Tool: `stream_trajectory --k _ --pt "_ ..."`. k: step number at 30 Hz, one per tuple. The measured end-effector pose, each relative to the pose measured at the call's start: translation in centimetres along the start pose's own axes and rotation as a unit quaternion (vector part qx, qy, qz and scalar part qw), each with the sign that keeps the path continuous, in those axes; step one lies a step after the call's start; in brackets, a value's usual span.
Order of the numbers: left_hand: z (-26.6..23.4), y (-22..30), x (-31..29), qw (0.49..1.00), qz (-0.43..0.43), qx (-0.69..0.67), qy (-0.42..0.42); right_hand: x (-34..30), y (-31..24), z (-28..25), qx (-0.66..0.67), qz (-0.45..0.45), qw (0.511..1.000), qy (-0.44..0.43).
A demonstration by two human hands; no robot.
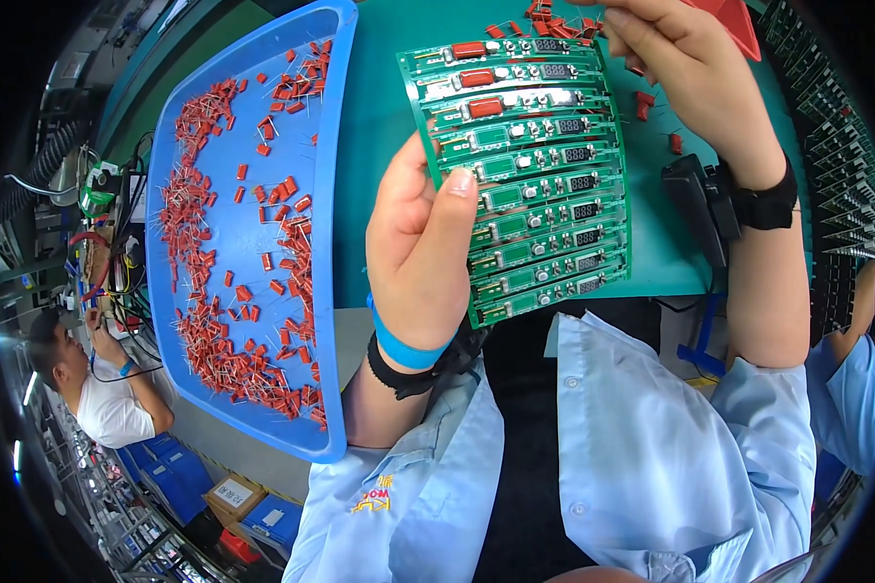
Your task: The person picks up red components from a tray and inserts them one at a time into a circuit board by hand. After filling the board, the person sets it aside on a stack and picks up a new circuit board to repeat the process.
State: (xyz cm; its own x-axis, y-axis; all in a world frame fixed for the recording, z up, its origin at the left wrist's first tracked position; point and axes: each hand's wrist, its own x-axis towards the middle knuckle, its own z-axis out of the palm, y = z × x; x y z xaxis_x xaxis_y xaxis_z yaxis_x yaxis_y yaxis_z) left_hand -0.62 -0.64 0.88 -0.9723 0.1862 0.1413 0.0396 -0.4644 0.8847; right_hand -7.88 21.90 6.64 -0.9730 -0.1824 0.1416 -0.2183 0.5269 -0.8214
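My left hand grips a green circuit board panel by its left edge, thumb on the front face. Long narrow strips make up the panel, each with a small dark digit display and silver parts. Red box-shaped capacitors sit on the three far strips; the nearer strips show bare green there. Past the panel's far right corner is my right hand, fingers bent into a pinch. Its fingertips are partly cut off by the picture's top edge, so what they hold is unclear. Loose red capacitors lie beside them on the green mat.
Left of the panel, a blue tray holds many red capacitors with wire leads. A red container stands far right. Rows of circuit boards line the right side. A black device is by my right wrist. Other people sit on both sides.
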Motion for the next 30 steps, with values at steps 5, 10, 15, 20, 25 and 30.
stream_trajectory --k 5,10,15,20,25,30 --pt "-0.3 -0.2 -0.1 1.0 -0.016 -0.013 -0.005 -1.2 -0.9 0.8 -0.07 -0.088 0.993 0.036" --pt "-0.5 -0.3 -0.2 0.999 -0.006 -0.029 -0.016 -1.8 -2.1 0.8 -0.046 -0.16 0.986 0.02" --pt "-0.2 -0.6 -0.3 0.998 0.021 -0.059 -0.019 -1.8 -0.8 1.6 -0.027 -0.21 0.977 0.002" --pt "-0.2 -0.5 -0.3 0.998 0.011 -0.065 -0.021 -2.8 -1.3 2.6 0.059 -0.164 0.983 -0.057" --pt "0.1 -0.4 -0.4 0.998 -0.001 -0.055 0.002 -2.5 -0.9 3.5 0.028 -0.253 0.965 -0.058" --pt "0.1 -0.4 -0.6 0.999 0.001 -0.035 0.008 -3.0 -1.2 3.4 0.024 -0.267 0.963 -0.041"
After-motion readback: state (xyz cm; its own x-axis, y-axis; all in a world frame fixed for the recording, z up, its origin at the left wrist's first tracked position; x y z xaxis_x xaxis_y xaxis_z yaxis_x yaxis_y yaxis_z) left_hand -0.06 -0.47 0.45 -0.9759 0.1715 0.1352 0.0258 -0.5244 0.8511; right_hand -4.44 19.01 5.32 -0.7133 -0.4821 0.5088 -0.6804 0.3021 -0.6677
